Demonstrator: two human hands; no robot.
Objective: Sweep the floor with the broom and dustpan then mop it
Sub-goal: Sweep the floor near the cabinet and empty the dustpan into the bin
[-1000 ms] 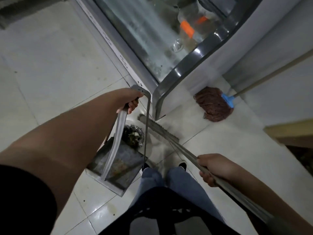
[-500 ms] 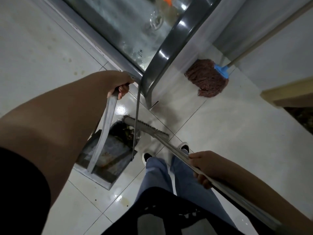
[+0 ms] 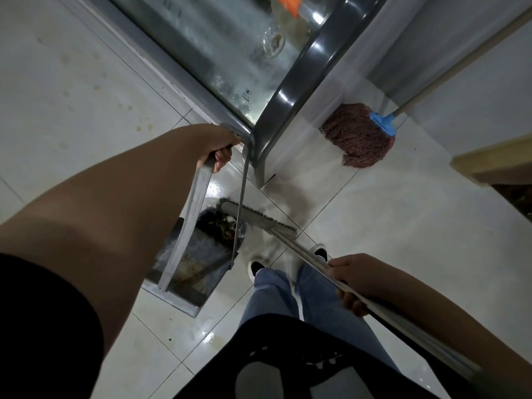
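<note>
Both hands gripping: broom in the right, dustpan handle in the left.

Nearest, the right hand is curled round the broom handle, just right of the dustpan. The broom head rests on the tiled floor at the dustpan's far edge, touching the debris pile inside it. The left hand holds the top of the dustpan's tall metal handle, fingers wrapped round it. Beyond the dustpan stands a glass-fronted cabinet, and to its far right the mop rests head-down on the floor.
</note>
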